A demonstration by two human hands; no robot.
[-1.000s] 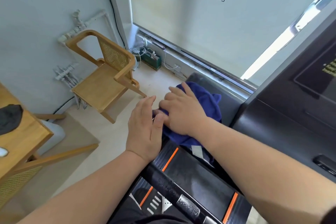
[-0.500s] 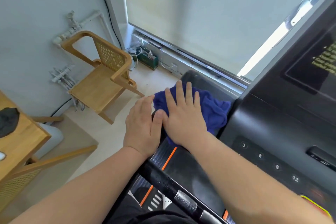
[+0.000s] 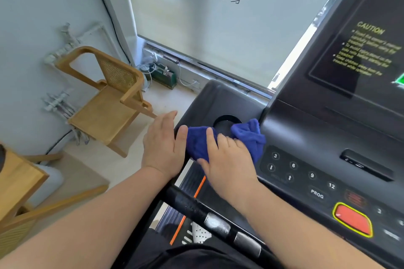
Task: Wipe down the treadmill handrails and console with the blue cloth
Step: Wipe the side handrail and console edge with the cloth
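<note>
Right hand (image 3: 227, 159) with fingers curled over bunched blue cloth (image 3: 249, 135), left hand (image 3: 162, 144) flat, fingers straight, thumb against cloth, treadmill console (image 3: 306, 133) at right, black handrail (image 3: 190, 203) passing under right forearm, cloth on console's left tray, at near rim of round cup recess (image 3: 227, 122)

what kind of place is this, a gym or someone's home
Most likely a small gym or fitness studio. A treadmill console with numbered keys and a CAUTION notice fills the right side. Its handrail runs below, the window blind is printed GYM, and a blue cloth is wiping the console.
</note>
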